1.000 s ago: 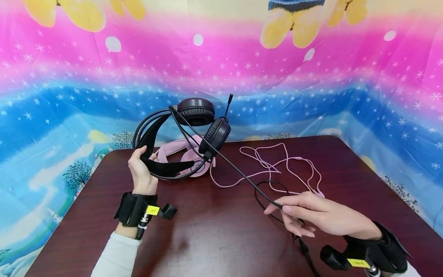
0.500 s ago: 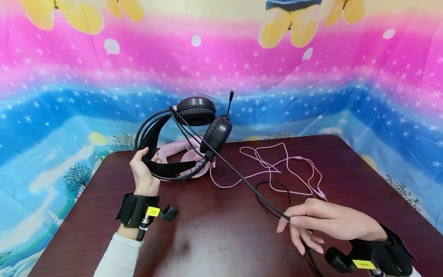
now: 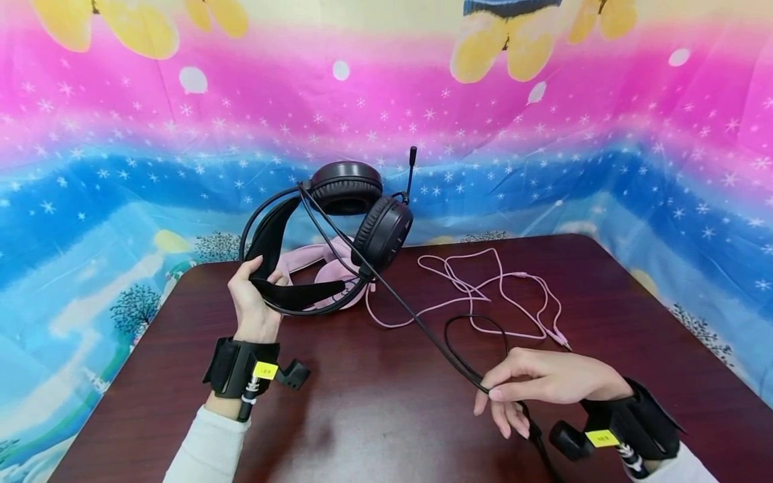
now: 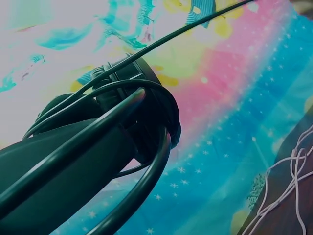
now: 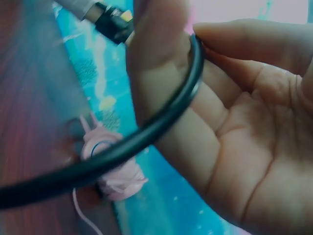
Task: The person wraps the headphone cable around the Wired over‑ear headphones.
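The table [image 3: 362,416] is spread under a black headset [image 3: 338,228] that is held up off the surface, above and in front of a pink headset [image 3: 329,272] lying at the back. The black headset's band is gripped by the left hand [image 3: 253,302], fingers curled round the padded strap. From the earcup a black cable [image 3: 417,318] is drawn taut, down and to the right, and is pinched by the right hand [image 3: 543,386] between thumb and forefinger, the other fingers hanging loose below. A loop of the same cable lies on the table just behind that hand. A pink cable [image 3: 495,295] sprawls nearby, apart from the black one.

For good handling, the band is best kept steady while the cable is let slide through a light pinch; tension should be kept gentle at the earcup joint, and the slack loop watched so that the pink cable is not snagged.
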`<move>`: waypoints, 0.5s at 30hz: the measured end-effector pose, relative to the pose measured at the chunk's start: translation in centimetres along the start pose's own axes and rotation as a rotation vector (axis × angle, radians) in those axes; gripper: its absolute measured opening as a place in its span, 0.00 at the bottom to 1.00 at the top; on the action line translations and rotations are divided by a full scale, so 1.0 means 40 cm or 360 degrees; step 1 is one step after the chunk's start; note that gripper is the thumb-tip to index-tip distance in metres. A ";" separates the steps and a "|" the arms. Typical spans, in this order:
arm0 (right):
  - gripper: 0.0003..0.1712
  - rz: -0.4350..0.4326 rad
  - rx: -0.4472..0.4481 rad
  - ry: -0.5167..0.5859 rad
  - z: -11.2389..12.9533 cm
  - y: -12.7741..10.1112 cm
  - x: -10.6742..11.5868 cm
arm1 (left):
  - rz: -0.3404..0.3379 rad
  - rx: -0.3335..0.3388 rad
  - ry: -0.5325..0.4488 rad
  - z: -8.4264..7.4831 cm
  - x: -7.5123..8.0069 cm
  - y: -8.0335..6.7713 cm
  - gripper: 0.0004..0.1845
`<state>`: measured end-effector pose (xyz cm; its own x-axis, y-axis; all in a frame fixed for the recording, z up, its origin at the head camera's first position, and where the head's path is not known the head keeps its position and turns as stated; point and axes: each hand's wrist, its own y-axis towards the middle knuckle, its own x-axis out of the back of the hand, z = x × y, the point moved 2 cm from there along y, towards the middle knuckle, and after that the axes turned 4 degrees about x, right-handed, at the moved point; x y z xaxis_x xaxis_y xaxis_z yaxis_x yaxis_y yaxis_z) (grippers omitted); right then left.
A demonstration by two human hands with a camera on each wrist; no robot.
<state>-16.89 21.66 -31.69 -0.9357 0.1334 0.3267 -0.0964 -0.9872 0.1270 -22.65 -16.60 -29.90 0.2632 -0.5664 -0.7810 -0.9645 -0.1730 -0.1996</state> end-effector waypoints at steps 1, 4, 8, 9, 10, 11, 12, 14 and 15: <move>0.19 0.0008 -0.0014 -0.0005 -0.005 0.002 0.003 | 0.0012 0.0012 -0.0012 -0.001 0.000 -0.001 0.33; 0.18 0.0022 -0.0053 -0.0039 -0.021 0.011 0.012 | 0.0020 0.0039 -0.0069 -0.004 0.001 -0.002 0.33; 0.19 0.0016 -0.0145 -0.0048 -0.046 0.018 0.022 | 0.0015 0.0065 -0.0062 -0.006 0.002 -0.002 0.33; 0.20 0.0003 -0.0196 -0.0039 -0.053 0.019 0.024 | 0.0018 0.0076 -0.0044 -0.005 0.003 -0.002 0.33; 0.21 -0.0014 -0.0248 -0.0030 -0.061 0.019 0.028 | 0.0030 0.0078 -0.0018 -0.006 0.003 -0.002 0.34; 0.21 -0.0032 -0.0299 -0.0019 -0.070 0.018 0.031 | 0.0040 0.0093 -0.0007 -0.005 0.004 -0.003 0.34; 0.22 -0.0058 -0.0360 0.0003 -0.079 0.017 0.035 | 0.0052 0.0113 0.0004 -0.005 0.005 -0.004 0.34; 0.24 -0.0123 -0.0475 0.0029 -0.096 0.013 0.043 | 0.0083 0.0153 0.0022 -0.004 0.005 -0.007 0.33; 0.24 -0.0146 -0.0499 0.0040 -0.104 0.012 0.046 | 0.0096 0.0176 0.0027 -0.003 0.005 -0.009 0.32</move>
<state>-20.07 21.06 -34.90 -0.9259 0.2250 0.3035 -0.2771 -0.9504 -0.1409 -22.24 -16.77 -29.91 0.2041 -0.5869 -0.7835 -0.9749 -0.0490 -0.2172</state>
